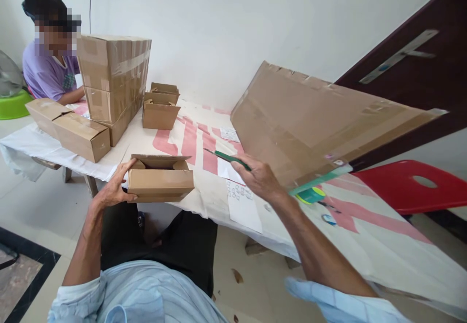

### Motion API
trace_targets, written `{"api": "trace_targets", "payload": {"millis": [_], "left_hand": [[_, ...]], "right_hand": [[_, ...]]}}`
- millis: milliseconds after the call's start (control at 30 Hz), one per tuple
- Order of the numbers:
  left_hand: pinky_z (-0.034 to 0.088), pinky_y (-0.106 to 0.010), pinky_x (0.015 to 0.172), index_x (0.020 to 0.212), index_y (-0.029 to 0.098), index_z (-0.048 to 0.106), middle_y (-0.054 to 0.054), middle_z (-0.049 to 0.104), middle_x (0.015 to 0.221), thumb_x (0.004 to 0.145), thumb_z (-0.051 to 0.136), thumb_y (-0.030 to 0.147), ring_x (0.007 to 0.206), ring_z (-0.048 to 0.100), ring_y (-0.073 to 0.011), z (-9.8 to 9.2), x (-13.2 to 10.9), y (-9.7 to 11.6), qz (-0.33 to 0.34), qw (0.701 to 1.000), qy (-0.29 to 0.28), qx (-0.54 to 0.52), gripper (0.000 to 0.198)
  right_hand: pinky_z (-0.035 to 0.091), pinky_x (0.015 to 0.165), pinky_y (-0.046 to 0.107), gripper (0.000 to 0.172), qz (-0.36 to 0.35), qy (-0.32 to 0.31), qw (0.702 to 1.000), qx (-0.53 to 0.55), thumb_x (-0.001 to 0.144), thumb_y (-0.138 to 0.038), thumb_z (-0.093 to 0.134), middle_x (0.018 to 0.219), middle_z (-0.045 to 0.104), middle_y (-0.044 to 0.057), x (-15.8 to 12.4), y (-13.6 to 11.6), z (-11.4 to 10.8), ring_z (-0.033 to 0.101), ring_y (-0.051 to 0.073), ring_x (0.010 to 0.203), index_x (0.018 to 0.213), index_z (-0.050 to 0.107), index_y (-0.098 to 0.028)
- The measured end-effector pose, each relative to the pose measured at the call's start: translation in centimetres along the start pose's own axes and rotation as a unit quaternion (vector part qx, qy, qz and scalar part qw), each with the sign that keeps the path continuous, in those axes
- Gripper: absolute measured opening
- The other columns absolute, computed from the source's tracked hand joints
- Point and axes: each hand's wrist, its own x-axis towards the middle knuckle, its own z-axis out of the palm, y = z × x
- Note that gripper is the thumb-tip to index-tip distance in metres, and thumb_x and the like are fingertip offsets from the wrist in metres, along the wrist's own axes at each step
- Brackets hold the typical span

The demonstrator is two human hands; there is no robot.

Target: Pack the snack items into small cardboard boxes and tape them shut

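My left hand [114,187] grips the left end of a small open cardboard box [160,179] at the table's near edge, fingers wrapped round its side. My right hand [260,177] is closed round a green-handled tool [228,157], a knife or pen, whose tip points left over the table. Just right of that hand a large flattened cardboard box [314,118] leans up from the table.
The table has a white cover with red print [189,140]. A stack of taped cartons [113,77], closed boxes [69,128] and small open boxes [160,106] stand at the far left. A person in purple [47,72] sits there. A tape roll [310,195], a red stool [412,184] and a dark door [419,75] are on the right.
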Motion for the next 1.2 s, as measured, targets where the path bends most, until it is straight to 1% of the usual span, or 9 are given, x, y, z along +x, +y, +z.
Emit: {"api": "trace_targets", "payload": {"millis": [200,300,400,533,633,767,900,1033,1200], "left_hand": [[0.057,-0.056,0.108,0.176,0.034,0.013,-0.019,0.025,0.176,0.071,0.092,0.033,0.157,0.035,-0.0459,-0.2,0.7,-0.4,-0.006,1.0,-0.007,0.002,0.131],[0.057,-0.055,0.107,0.177,0.033,0.012,-0.02,0.026,0.176,0.072,0.092,0.034,0.156,0.037,-0.0451,-0.2,0.9,-0.4,-0.01,1.0,-0.012,0.001,0.132],[0.059,-0.053,0.106,0.177,0.032,0.013,-0.02,0.023,0.178,0.072,0.093,0.036,0.156,0.037,-0.0454,-0.3,1.0,-0.5,-0.013,1.0,-0.014,-0.013,0.132],[0.06,-0.052,0.105,0.177,0.033,0.012,-0.02,0.016,0.18,0.071,0.094,0.035,0.159,0.033,-0.0473,-0.1,1.2,-0.7,-0.013,0.999,-0.01,-0.031,0.133],[0.06,-0.052,0.105,0.177,0.033,0.012,-0.02,0.018,0.18,0.07,0.093,0.033,0.159,0.034,-0.0474,-0.1,1.2,-0.7,-0.019,0.999,-0.009,-0.034,0.134],[0.061,-0.051,0.104,0.176,0.036,0.013,-0.019,0.023,0.178,0.072,0.092,0.033,0.158,0.037,-0.0464,0.2,1.1,-0.7,-0.008,0.999,-0.002,-0.039,0.131],[0.063,-0.045,0.099,0.176,0.033,0.015,-0.021,0.027,0.176,0.076,0.091,0.035,0.154,0.044,-0.045,0.5,1.1,-0.6,0.012,0.999,0.016,-0.032,0.126],[0.062,-0.044,0.101,0.176,0.032,0.017,-0.021,0.029,0.175,0.076,0.091,0.035,0.155,0.044,-0.0433,0.8,1.1,-0.6,0.012,0.999,0.021,-0.033,0.124],[0.063,-0.046,0.1,0.176,0.032,0.016,-0.022,0.028,0.175,0.075,0.092,0.037,0.155,0.044,-0.0446,0.8,1.0,-0.9,0.011,0.999,0.02,-0.034,0.127]], "right_hand": [[0.06,0.077,0.043,0.036,0.108,0.021,0.994,0.0,0.102,-0.044,0.043,0.097,0.071,0.012,-5.3,-0.7,10.3,0.07,0.03,0.089,0.111,0.069,-0.021],[0.061,0.079,0.045,0.04,0.11,0.028,0.993,0.015,0.105,-0.049,0.04,0.097,0.07,0.012,-5.7,-1.1,12.0,0.07,0.031,0.091,0.11,0.068,-0.021],[0.061,0.091,0.048,0.045,0.097,0.042,0.993,0.046,0.108,-0.049,0.037,0.114,0.07,0.017,-4.0,-2.2,10.8,0.069,0.032,0.108,0.119,0.068,-0.018],[0.053,0.112,0.053,0.04,-0.035,-0.001,0.995,0.098,0.107,-0.047,0.055,0.135,0.068,0.014,-1.0,-6.6,7.8,0.063,0.032,0.128,0.136,0.066,-0.023],[0.055,0.108,0.053,0.041,-0.1,-0.046,0.991,0.074,0.101,-0.04,0.068,0.132,0.069,0.013,-0.3,-10.2,6.5,0.063,0.034,0.125,0.138,0.065,-0.025],[0.056,0.09,0.047,0.012,-0.162,0.019,0.987,-0.008,0.103,-0.02,0.06,0.102,0.072,0.011,-2.5,-12.8,6.4,0.066,0.03,0.099,0.105,0.071,-0.023],[0.053,0.086,0.043,0.019,-0.233,-0.004,0.972,-0.03,0.103,-0.016,0.057,0.095,0.072,0.01,-5.6,-13.8,7.0,0.064,0.026,0.092,0.092,0.071,-0.024],[0.055,0.086,0.043,0.02,-0.208,-0.038,0.977,0.032,0.106,-0.026,0.058,0.095,0.073,0.01,-5.3,-14.4,6.9,0.065,0.026,0.092,0.091,0.071,-0.024],[0.054,0.082,0.035,0.033,-0.154,-0.11,0.974,0.124,0.11,-0.024,0.045,0.09,0.071,0.007,-0.8,-14.5,5.9,0.066,0.021,0.085,0.088,0.07,-0.023]]}}
